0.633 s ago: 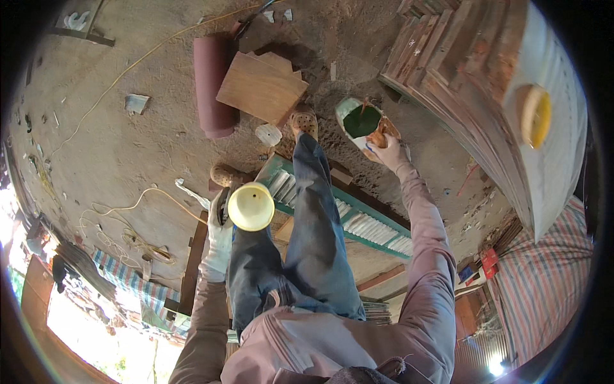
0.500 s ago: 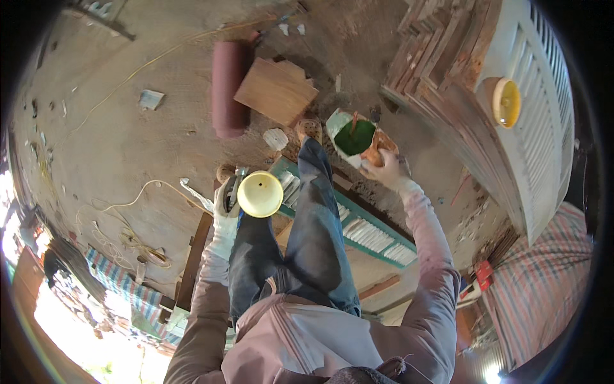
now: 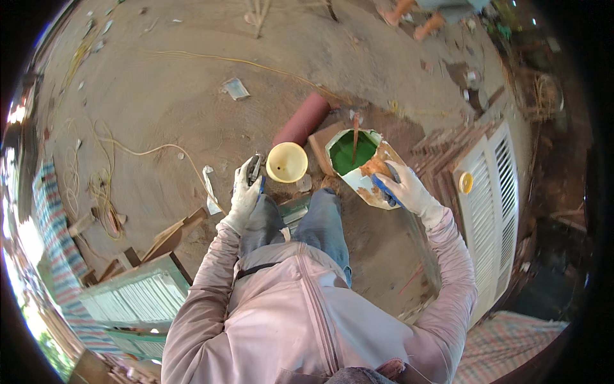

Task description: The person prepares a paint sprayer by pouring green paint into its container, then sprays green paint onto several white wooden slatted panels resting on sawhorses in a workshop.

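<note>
My left hand [image 3: 245, 195], in a white glove, is closed around a metal spray gun [image 3: 254, 168]. The gun's round cream cup [image 3: 286, 173] sits beside the hand, its open top facing up and a small dark hole showing at its bottom. To the right, my gloved right hand [image 3: 409, 192] grips the side of a cut-open white container [image 3: 359, 187] with orange-brown stains. Green paint [image 3: 366, 151] lies inside it, and a reddish-brown stick [image 3: 355, 136] stands in the paint. The container is near the spray gun's cup but apart from it.
A dark red cylinder [image 3: 304, 120] and a wooden board [image 3: 323, 144] lie ahead. White louvred panels [image 3: 489, 192] lean in a stack at right, carrying a yellow lid [image 3: 465, 183]. A green shutter [image 3: 137, 294] is at lower left. A yellow hose [image 3: 160, 146] winds across the ground. Someone's bare legs [image 3: 428, 25] show far off.
My view has turned, and the ground items have shifted in it. The paint container looks larger and nearer, raised by my right hand. The spray gun stays in my left hand.
</note>
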Demonstrator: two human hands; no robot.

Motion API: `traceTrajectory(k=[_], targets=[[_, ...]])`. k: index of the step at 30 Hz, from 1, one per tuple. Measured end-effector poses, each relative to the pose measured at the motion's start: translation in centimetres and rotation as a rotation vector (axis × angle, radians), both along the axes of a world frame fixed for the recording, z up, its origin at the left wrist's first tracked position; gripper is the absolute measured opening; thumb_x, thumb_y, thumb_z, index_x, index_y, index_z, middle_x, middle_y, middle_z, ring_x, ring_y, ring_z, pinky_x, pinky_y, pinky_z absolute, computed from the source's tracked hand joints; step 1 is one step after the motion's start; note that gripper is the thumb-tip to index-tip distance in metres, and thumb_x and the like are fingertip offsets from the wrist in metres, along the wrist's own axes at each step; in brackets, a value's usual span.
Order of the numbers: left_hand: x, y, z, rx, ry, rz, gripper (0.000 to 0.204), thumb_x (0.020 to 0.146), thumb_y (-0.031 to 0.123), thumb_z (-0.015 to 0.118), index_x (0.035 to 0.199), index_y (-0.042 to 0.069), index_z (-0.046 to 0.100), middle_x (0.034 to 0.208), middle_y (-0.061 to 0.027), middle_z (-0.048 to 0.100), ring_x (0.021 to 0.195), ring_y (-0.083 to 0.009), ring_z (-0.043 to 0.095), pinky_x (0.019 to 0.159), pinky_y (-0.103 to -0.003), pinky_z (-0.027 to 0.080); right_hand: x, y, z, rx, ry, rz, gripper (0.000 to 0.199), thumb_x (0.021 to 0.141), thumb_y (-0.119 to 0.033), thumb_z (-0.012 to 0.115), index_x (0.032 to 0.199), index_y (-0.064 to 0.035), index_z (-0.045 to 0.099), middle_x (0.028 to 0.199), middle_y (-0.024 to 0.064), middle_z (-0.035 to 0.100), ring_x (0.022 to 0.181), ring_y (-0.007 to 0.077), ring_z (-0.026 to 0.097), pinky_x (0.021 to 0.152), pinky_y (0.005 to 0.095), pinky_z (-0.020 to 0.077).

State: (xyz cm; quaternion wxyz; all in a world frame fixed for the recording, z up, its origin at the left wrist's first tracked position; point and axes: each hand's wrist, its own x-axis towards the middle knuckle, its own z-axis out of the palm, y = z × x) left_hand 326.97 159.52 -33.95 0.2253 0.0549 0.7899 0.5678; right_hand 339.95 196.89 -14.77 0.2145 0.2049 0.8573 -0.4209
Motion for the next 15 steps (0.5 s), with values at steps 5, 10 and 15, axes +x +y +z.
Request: traceTrajectory(k=[5,10,15], targets=[[-0.2,-3.3,4.3,-0.147,0.089,0.163,0.058,0.090,0.013,0.063,0.145,0.017,0.046,0.130,-0.0217,0.047,0.117,-0.0401,0.056,0.099,-0.046,0.048,-8.4,-7.6,6.5,0.287,0.236,0.339,0.043,0.095,-0.035,0.065,0.112,0.0049,0.063,0.104,0.0270,0.067,0.096,0.0416,0.066,0.079,0.0466,0.0504],[1.7,-5.7,5.9,-0.207,0.137,0.311,0.065,0.091,0.017,0.061,0.151,0.019,0.037,0.133,-0.0260,0.043,0.110,-0.0479,0.059,0.092,-0.052,0.052,-10.7,-13.5,10.5,0.351,0.181,0.512,0.040,0.094,-0.036,0.065,0.107,0.0021,0.064,0.098,0.0264,0.068,0.093,0.0408,0.067,0.077,0.0468,0.0510],[1.2,-6.4,6.3,-0.202,0.162,0.408,0.067,0.090,0.014,0.062,0.152,0.021,0.036,0.133,-0.0241,0.043,0.108,-0.0469,0.060,0.089,-0.053,0.053,-13.2,-16.6,12.1,0.562,0.347,0.945,0.042,0.095,-0.039,0.062,0.104,0.0016,0.064,0.094,0.0228,0.068,0.091,0.0397,0.067,0.077,0.0468,0.0514]])
